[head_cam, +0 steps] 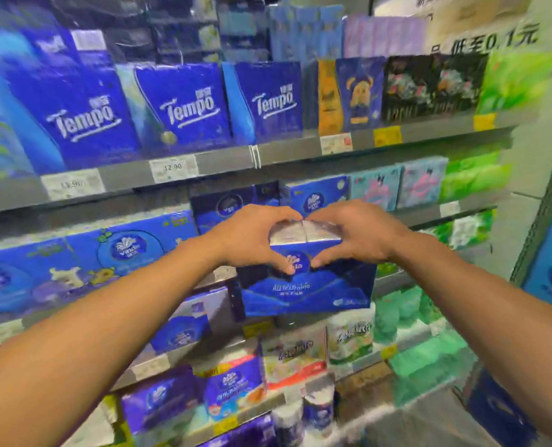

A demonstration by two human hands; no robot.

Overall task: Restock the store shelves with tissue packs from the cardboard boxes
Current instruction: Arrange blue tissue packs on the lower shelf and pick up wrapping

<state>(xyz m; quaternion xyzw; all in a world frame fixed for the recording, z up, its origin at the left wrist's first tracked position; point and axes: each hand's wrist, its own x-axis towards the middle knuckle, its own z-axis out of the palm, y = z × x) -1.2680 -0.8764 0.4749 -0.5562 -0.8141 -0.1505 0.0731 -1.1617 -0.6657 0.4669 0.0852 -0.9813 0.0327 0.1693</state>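
1. Store shelving [178, 166] fills your view, tier on tier of blue, green and pastel tissue goods, with Tempo packs [184, 104] on an upper tier and price labels [173, 168] along the metal edges.
2. You hold the tissue pack [307, 279], a dark blue plastic-wrapped bundle, in front of the middle tiers, not yet resting on any shelf that you can see.
3. Your left hand [252, 237] and right hand [358, 235] both grip its top end, fingers curled over the far edge and thumbs pressed on the blue front face, fingertips nearly meeting at the centre.
4. Expect it to be light and soft; the glossy film looks slippery, and squeezing will likely dent the packs inside. A hold lower on the two sides would probably steady it better.
5. Motion blur smears most labels and the smaller print on the wrapper. The gap you mean to fill sits behind the pack and your hands, so its depth cannot be judged, and no cardboard box is in view.
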